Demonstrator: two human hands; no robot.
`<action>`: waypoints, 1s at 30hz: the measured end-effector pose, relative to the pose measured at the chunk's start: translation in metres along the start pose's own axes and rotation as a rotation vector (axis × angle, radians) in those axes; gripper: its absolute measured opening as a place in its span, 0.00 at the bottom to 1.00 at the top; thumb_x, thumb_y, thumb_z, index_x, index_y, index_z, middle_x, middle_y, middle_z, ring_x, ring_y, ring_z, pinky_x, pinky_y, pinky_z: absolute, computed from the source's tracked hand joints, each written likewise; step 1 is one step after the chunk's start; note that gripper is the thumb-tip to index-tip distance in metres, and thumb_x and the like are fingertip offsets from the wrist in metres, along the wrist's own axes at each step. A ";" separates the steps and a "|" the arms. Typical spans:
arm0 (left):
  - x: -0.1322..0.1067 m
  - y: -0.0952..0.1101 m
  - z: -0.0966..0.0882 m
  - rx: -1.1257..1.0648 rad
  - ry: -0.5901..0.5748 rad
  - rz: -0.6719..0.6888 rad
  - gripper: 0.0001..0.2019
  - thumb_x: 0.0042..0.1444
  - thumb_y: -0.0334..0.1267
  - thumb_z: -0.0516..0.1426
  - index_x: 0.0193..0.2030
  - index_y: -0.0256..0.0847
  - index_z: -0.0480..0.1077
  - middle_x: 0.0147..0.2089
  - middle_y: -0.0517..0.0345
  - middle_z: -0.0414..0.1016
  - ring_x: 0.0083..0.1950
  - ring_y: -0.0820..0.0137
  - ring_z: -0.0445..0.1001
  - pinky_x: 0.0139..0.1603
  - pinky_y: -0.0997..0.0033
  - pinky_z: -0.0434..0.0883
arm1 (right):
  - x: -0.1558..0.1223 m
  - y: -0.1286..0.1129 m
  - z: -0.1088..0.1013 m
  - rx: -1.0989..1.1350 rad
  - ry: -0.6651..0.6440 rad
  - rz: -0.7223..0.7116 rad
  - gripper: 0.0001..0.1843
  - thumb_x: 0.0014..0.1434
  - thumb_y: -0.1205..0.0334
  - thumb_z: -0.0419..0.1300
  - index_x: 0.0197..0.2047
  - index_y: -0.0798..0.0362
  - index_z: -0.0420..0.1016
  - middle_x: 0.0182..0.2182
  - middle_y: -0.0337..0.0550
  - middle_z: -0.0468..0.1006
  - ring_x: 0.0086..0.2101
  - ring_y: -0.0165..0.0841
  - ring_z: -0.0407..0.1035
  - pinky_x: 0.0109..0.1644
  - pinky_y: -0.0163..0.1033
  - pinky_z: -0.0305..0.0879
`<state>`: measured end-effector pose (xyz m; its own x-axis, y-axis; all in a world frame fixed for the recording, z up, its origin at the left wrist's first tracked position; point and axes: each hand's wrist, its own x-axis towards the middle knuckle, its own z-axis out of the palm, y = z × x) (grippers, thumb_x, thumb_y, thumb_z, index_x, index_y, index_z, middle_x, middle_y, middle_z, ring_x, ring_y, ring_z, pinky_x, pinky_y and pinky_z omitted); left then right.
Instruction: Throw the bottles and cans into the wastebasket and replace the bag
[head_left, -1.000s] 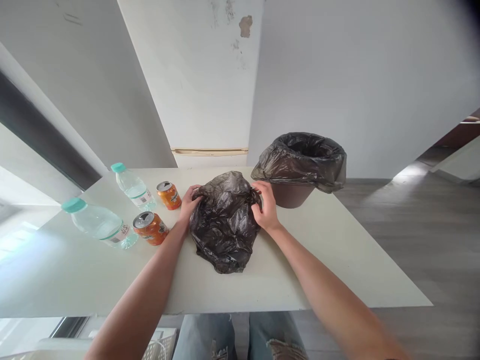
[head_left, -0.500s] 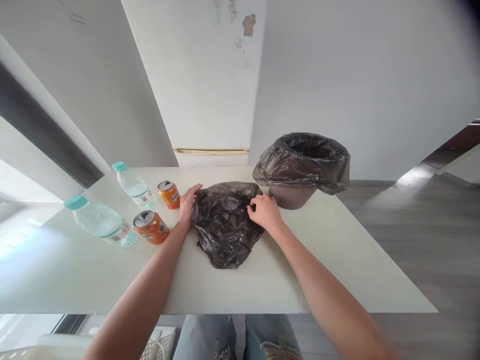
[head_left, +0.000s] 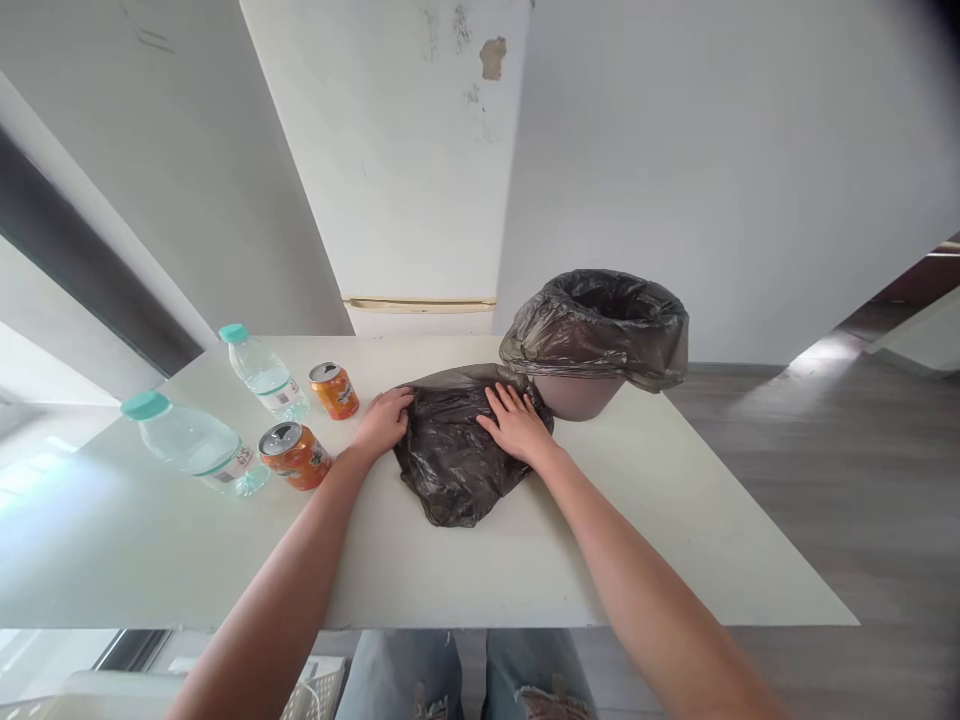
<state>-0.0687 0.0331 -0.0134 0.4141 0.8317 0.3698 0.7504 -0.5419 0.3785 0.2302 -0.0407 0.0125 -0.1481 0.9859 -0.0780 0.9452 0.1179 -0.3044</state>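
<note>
flat on the table (head_left: 615, 540), black bag (head_left: 454, 475) pressed under both hands, wide end far, touching the lined bin (head_left: 600, 335). left hand (head_left: 384, 422) at its left edge, right hand (head_left: 517, 425) on top; fingers open, gripping nothing.

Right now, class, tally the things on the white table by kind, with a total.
Clear plastic bottles with teal caps: 2
Orange metal drink cans: 2
Loose black plastic bag: 1
Brown bin with black liner: 1
Total: 6

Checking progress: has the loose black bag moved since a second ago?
Yes. The loose black bag has sunk flat onto the table, and its top is now lower against the bin.
</note>
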 end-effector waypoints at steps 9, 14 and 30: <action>-0.008 0.048 -0.033 -0.132 0.413 0.163 0.16 0.68 0.35 0.52 0.55 0.42 0.79 0.61 0.46 0.76 0.64 0.56 0.72 0.69 0.49 0.68 | -0.002 -0.014 -0.006 0.013 0.342 -0.214 0.32 0.76 0.56 0.41 0.77 0.56 0.62 0.78 0.48 0.54 0.77 0.40 0.45 0.82 0.51 0.37; -0.008 0.030 -0.006 -0.053 -0.079 0.026 0.30 0.70 0.55 0.55 0.74 0.46 0.66 0.79 0.41 0.58 0.81 0.42 0.53 0.78 0.29 0.47 | 0.002 -0.019 0.007 0.006 0.030 -0.161 0.38 0.77 0.43 0.40 0.81 0.53 0.50 0.81 0.47 0.40 0.79 0.46 0.34 0.81 0.62 0.33; 0.001 0.014 0.000 -0.104 -0.001 0.061 0.19 0.64 0.36 0.56 0.61 0.40 0.75 0.65 0.44 0.76 0.68 0.51 0.72 0.73 0.44 0.65 | -0.039 -0.052 -0.017 0.216 -0.110 -0.961 0.31 0.78 0.46 0.49 0.78 0.48 0.59 0.77 0.43 0.57 0.76 0.35 0.49 0.81 0.47 0.41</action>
<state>-0.0579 0.0266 -0.0076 0.4576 0.7971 0.3939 0.6663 -0.6008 0.4418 0.1920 -0.0838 0.0471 -0.8606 0.4648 0.2081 0.3376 0.8267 -0.4502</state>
